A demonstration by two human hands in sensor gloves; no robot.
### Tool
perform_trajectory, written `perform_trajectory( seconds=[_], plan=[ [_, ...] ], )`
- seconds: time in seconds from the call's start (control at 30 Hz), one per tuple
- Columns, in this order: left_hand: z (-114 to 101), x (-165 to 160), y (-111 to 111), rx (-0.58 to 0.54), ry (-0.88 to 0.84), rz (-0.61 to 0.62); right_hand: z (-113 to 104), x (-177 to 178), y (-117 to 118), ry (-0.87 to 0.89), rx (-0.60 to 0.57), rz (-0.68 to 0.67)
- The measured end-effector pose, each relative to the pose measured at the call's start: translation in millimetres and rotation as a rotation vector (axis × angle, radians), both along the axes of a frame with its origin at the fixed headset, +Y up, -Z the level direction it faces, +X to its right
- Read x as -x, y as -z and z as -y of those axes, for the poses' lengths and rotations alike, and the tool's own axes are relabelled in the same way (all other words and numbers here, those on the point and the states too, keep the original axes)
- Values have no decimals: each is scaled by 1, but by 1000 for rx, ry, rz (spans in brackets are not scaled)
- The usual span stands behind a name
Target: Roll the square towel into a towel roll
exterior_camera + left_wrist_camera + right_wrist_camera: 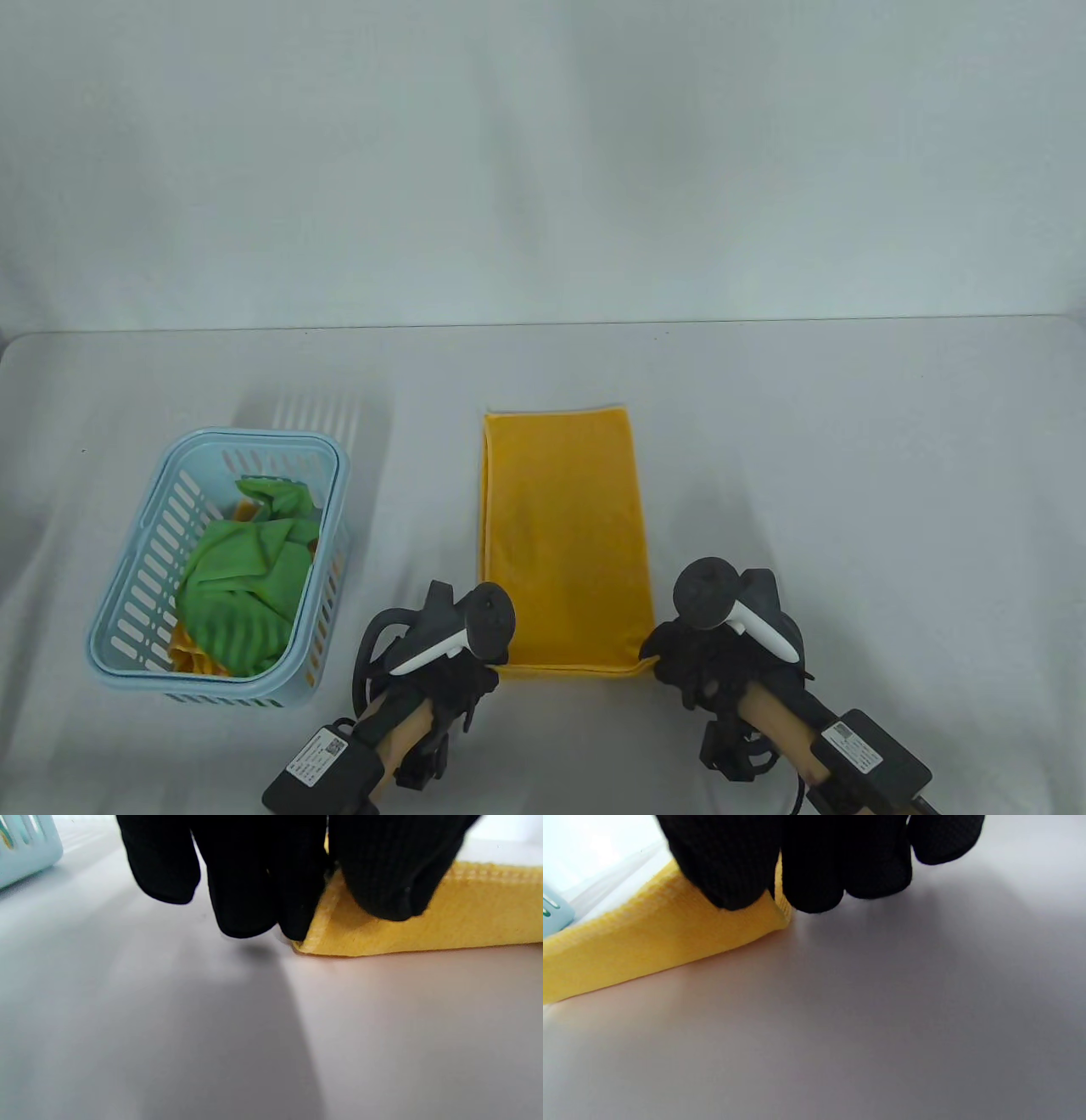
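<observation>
While the towel (pixel 564 539) lies folded lengthwise mid-table | left hand (pixel 462 649) pinches its 7 o'clock corner, right hand (pixel 696 654) its 5 o'clock corner, apparently lifting the near hem to start rolling | basket (pixel 127 611) at 9 o'clock, out of the rolling path

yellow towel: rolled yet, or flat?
Flat, not rolled. The yellow towel lies as a folded strip; left hand and right hand pinch its near corners.

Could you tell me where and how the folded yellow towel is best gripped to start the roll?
Judging by its pose, the two near corners of the yellow towel, from the near short edge: it lies lengthwise away, and left hand and right hand already pinch there.
</observation>
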State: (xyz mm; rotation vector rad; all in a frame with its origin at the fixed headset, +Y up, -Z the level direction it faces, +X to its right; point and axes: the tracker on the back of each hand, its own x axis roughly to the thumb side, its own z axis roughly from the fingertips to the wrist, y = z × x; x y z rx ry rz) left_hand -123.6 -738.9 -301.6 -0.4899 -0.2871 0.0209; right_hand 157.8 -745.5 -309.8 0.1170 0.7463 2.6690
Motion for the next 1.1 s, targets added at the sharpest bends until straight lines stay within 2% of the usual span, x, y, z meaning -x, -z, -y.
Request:
perform_trajectory(
  seconds=[0.1, 0.2, 0.37, 0.5, 0.87, 1.0, 1.1],
  plan=[
    [0, 1, 2, 23, 0, 1, 2, 0, -1, 1, 52, -12],
    [1, 8, 9, 55, -48, -60, 4, -3, 3, 25, 51, 19],
    [2, 19, 19, 74, -125, -165, 7, -12, 13, 118, 44, 141],
    [0, 21, 24, 9, -100, -193, 8, -13, 18, 141, 24, 208],
    [3, 8, 27, -263, 91, -239, 13, -6, 22, -14, -108, 294],
    [8, 6, 26, -278, 147, -243, 13, -6, 20, -50, -149, 315],
    [9, 9, 27, -274, 145, -255, 11, -8, 20, -45, -138, 323]
  ],
)
